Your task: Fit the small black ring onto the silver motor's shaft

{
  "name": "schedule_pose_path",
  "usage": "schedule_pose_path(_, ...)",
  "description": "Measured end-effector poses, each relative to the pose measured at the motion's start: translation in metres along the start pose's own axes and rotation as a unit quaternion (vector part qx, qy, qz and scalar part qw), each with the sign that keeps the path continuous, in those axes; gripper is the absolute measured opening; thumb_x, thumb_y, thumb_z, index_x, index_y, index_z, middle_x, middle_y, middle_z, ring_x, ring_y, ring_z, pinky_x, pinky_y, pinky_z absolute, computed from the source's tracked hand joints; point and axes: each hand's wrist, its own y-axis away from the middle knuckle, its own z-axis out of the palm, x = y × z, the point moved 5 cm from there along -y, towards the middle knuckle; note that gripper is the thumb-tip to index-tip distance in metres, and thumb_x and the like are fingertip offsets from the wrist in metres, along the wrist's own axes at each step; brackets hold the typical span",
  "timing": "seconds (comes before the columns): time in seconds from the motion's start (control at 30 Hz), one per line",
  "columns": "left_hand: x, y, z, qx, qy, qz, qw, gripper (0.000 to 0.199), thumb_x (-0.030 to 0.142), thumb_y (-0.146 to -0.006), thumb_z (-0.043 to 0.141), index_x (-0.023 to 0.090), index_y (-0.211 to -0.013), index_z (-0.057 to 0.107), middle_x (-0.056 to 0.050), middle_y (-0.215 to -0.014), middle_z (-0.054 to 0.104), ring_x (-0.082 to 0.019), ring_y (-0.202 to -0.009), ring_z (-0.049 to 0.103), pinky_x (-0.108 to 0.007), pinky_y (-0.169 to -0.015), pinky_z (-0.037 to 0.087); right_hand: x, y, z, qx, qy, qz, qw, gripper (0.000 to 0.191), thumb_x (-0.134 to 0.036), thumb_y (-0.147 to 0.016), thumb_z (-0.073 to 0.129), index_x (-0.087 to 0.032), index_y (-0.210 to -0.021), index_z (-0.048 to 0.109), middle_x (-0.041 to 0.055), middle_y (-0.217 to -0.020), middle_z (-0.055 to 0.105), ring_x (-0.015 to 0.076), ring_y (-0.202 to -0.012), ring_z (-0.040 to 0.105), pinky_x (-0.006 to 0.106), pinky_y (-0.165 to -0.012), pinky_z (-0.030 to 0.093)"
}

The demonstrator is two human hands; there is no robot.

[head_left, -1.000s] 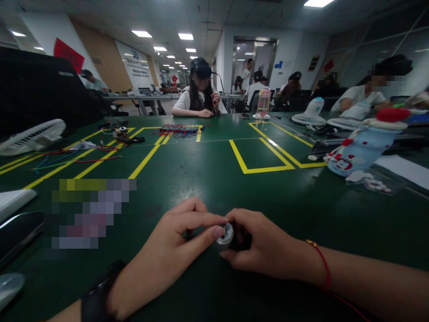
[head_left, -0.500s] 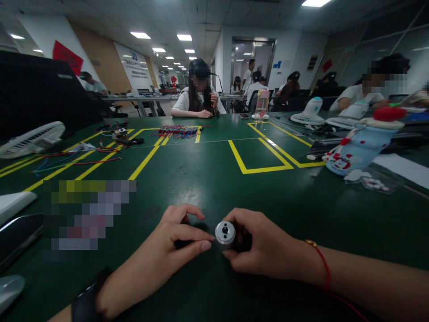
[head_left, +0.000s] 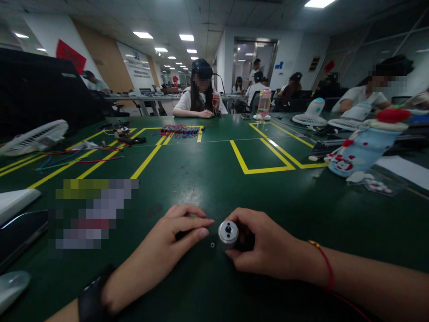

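My right hand [head_left: 259, 241] is closed around a short silver metal cylinder [head_left: 228, 232], which stands upright at the table's near side. Its round top has a dark centre and two small dark holes. To the left of it, my left hand [head_left: 182, 230] is open and holds nothing, with the fingers stretched towards the cylinder but apart from it. A tiny ring-shaped metal piece [head_left: 212, 245] lies on the green table [head_left: 187, 286] just below the left fingertips. The cylinder's right side is hidden by my right hand.
At far left are a white fan [head_left: 36, 137], loose wires [head_left: 83, 157] and a mouse [head_left: 13, 286]. A wire bundle [head_left: 182, 130] lies near a person [head_left: 199, 96] across the table. A blue bottle [head_left: 363, 150] stands right, beside a small plastic bag [head_left: 375, 185].
My left fingertips have lifted away from the cylinder's side. The tiny ring-shaped piece now shows on the table between the hands. My right hand keeps its hold on the cylinder.
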Motion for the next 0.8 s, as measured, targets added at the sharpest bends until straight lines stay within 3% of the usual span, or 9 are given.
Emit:
schedule_pose_path(0.1, -0.011, -0.003, -0.012, 0.053, 0.025, -0.042, 0.997, 0.023, 0.028, -0.094, 0.048, 0.028, -0.11, 0.065, -0.004, -0.107, 0.062, -0.021, -0.098, 0.059, -0.038, -0.087, 0.048, -0.001, 0.0, -0.001, 0.0, 0.005, 0.0, 1.0, 0.031, -0.016, -0.068, 0.067, -0.019, -0.096, 0.055, -0.0011, -0.081, 0.059, 0.0114, -0.063, 0.052, 0.022, -0.053, 0.041)
schedule_pose_path(0.2, -0.02, -0.005, -0.02, 0.069, 0.006, -0.06, 0.996, 0.022, 0.029, -0.093, 0.048, 0.025, -0.107, 0.065, -0.004, -0.106, 0.062, -0.022, -0.097, 0.06, -0.04, -0.087, 0.048, -0.001, -0.001, -0.002, -0.001, 0.009, 0.006, 1.0, 0.03, -0.016, -0.067, 0.067, -0.019, -0.094, 0.055, -0.0015, -0.08, 0.058, 0.0114, -0.063, 0.052, 0.022, -0.052, 0.041)
schedule_pose_path(0.63, -0.015, -0.005, -0.016, 0.008, -0.03, -0.021, 0.999, 0.027, 0.01, -0.086, 0.045, 0.024, -0.097, 0.066, -0.003, -0.106, 0.06, -0.02, -0.099, 0.058, -0.034, -0.088, 0.047, -0.004, 0.001, -0.003, -0.012, 0.007, 0.01, 1.0, 0.03, -0.014, -0.067, 0.065, -0.02, -0.093, 0.052, -0.0021, -0.08, 0.058, 0.0108, -0.062, 0.051, 0.021, -0.05, 0.04)
schedule_pose_path(0.8, -0.004, 0.001, -0.01, -0.023, -0.046, 0.0, 0.999, 0.027, 0.013, -0.082, 0.055, 0.027, -0.102, 0.064, -0.002, -0.113, 0.056, -0.022, -0.106, 0.053, -0.037, -0.094, 0.043, -0.003, -0.001, -0.002, -0.013, 0.005, 0.012, 1.0, 0.03, -0.013, -0.066, 0.065, -0.02, -0.091, 0.051, -0.0026, -0.079, 0.057, 0.0111, -0.062, 0.05, 0.021, -0.05, 0.04)
